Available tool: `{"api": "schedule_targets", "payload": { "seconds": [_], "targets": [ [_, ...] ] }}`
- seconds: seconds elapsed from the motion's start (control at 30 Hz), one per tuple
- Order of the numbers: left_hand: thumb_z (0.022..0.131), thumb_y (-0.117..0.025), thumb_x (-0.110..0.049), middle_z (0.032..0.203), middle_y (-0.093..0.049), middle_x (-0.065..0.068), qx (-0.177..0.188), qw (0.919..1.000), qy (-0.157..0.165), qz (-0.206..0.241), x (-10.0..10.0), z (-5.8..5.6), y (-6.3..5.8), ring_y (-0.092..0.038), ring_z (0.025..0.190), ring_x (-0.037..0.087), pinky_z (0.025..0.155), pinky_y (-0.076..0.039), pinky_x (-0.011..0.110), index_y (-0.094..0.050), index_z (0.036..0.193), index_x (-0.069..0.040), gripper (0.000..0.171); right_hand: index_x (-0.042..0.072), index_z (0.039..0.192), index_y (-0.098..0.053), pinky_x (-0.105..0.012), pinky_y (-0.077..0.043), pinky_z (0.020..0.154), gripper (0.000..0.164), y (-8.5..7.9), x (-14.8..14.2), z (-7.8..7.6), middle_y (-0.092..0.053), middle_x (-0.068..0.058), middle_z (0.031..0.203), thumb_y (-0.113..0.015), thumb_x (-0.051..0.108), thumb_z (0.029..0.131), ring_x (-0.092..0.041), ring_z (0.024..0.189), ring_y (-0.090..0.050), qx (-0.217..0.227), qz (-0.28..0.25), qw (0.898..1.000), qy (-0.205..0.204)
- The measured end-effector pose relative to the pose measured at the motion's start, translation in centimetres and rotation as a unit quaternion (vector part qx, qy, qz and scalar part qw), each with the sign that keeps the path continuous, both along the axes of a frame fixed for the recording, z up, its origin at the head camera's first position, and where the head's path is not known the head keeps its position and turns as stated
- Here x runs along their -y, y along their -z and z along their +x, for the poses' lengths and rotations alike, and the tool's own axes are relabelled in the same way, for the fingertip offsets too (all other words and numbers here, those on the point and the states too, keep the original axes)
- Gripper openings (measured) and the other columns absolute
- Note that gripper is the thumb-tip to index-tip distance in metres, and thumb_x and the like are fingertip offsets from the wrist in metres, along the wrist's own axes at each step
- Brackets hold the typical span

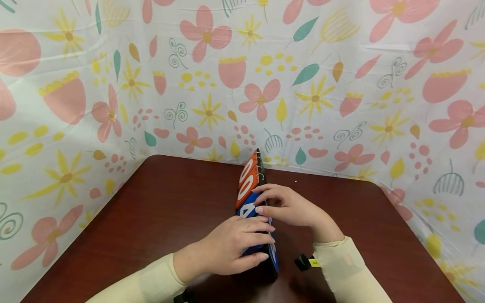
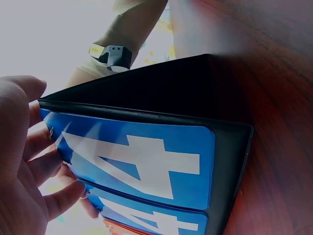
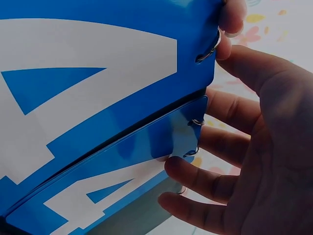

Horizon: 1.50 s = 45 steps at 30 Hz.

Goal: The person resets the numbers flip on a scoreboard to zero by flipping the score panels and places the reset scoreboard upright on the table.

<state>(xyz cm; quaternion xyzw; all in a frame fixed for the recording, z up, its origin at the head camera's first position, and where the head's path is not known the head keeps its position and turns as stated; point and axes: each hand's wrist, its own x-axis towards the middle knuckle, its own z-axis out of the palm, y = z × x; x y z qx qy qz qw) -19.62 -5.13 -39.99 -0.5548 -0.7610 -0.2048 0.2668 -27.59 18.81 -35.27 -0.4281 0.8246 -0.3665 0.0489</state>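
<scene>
Cream sleeves (image 1: 151, 281) nearest, coming in from the bottom edge, with the left hand (image 1: 233, 246) lying loose, fingers draped over the near end of the ridge of a tent-shaped flip scoreboard (image 1: 244, 203), and the right hand (image 1: 291, 206) just beyond it, fingers relaxed and spread, touching the ridge by the metal rings (image 3: 214, 48). Scoreboard stands mid-table on the dark reddish-brown table (image 1: 182, 210), ridge running away from the person, blue cards (image 2: 190, 188) with white 4s at the near end, orange cards (image 1: 251, 171) with white 0s farther off, flowered curtain (image 1: 212, 94) behind.
</scene>
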Motion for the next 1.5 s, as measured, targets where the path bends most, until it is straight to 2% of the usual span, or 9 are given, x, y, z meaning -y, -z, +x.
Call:
{"api": "schedule_targets", "payload": {
  "seconds": [0.43,0.7,0.9,1.07,1.2,1.3,1.43,1.5],
  "targets": [
    [0.103,-0.063,-0.035,0.140,-0.071,0.000,0.001,1.0000,-0.009,-0.003,-0.2,0.0,0.0,-0.060,0.142,0.017,0.112,-0.048,0.037,-0.079,0.126,-0.017,0.034,0.007,0.121,-0.079,-0.044,-0.059,0.091,0.036,-0.1,-0.4,-0.1,-0.060,-0.016,0.153,-0.072,0.035,0.099,-0.031,0.130,-0.064,0.011,0.006,1.000,0.001],
    [0.103,-0.063,-0.035,0.141,-0.071,0.000,0.009,0.9999,-0.007,-0.004,-0.2,0.1,0.1,-0.058,0.145,0.018,0.114,-0.047,0.038,-0.079,0.127,-0.017,0.034,0.008,0.122,-0.079,-0.037,-0.060,0.091,0.036,0.0,-0.5,-0.1,-0.061,-0.015,0.152,-0.072,0.034,0.099,-0.032,0.133,-0.063,0.018,0.005,1.000,0.009],
    [0.103,-0.063,-0.035,0.142,-0.071,0.000,0.026,0.9997,-0.004,0.000,-0.1,0.1,0.0,-0.057,0.147,0.020,0.114,-0.046,0.040,-0.079,0.127,-0.016,0.034,0.009,0.120,-0.082,-0.036,-0.061,0.086,0.034,-0.1,-0.7,-0.5,-0.071,-0.013,0.141,-0.076,0.033,0.096,-0.025,0.112,-0.074,-0.003,-0.028,0.999,0.029],
    [0.104,-0.063,-0.035,0.142,-0.071,0.001,0.029,0.9996,-0.005,-0.002,-0.1,0.1,0.0,-0.056,0.147,0.019,0.114,-0.047,0.040,-0.079,0.128,-0.016,0.035,0.009,0.113,-0.083,-0.039,-0.063,0.080,0.028,-0.1,-1.4,-1.0,-0.080,-0.006,0.113,-0.082,0.027,0.091,-0.024,0.093,-0.078,-0.009,-0.077,0.995,0.066],
    [0.103,-0.063,-0.035,0.141,-0.071,0.001,0.036,0.9993,-0.005,0.000,-0.1,0.2,-0.1,-0.057,0.147,0.019,0.114,-0.047,0.041,-0.079,0.127,-0.016,0.034,0.011,0.112,-0.079,-0.038,-0.062,0.077,0.029,0.4,-1.9,-2.1,-0.079,-0.004,0.104,-0.082,0.030,0.091,-0.025,0.089,-0.075,0.021,-0.048,0.996,0.077],
    [0.104,-0.063,-0.035,0.140,-0.072,0.001,0.041,0.9992,-0.005,-0.001,-0.1,0.2,-0.1,-0.057,0.147,0.019,0.114,-0.047,0.041,-0.080,0.127,-0.016,0.035,0.010,0.117,-0.074,-0.038,-0.061,0.082,0.036,1.4,-2.3,-3.2,-0.076,-0.010,0.111,-0.081,0.033,0.091,-0.031,0.100,-0.071,0.059,-0.018,0.995,0.075],
    [0.104,-0.062,-0.035,0.140,-0.072,0.000,0.045,0.9989,-0.006,-0.004,-0.1,0.3,-0.1,-0.057,0.147,0.019,0.114,-0.047,0.040,-0.079,0.128,-0.016,0.035,0.006,0.126,-0.065,-0.041,-0.060,0.092,0.046,3.2,-2.7,-4.7,-0.071,-0.014,0.123,-0.082,0.030,0.090,-0.039,0.117,-0.065,0.108,-0.012,0.991,0.073],
    [0.104,-0.062,-0.035,0.140,-0.071,0.000,0.044,0.9990,-0.007,-0.006,-0.1,0.3,-0.2,-0.057,0.147,0.019,0.114,-0.046,0.040,-0.079,0.128,-0.018,0.034,0.005,0.128,-0.062,-0.042,-0.059,0.094,0.049,4.0,-2.8,-5.3,-0.070,-0.015,0.123,-0.082,0.028,0.090,-0.040,0.118,-0.064,0.128,-0.015,0.989,0.069]
  ]
}}
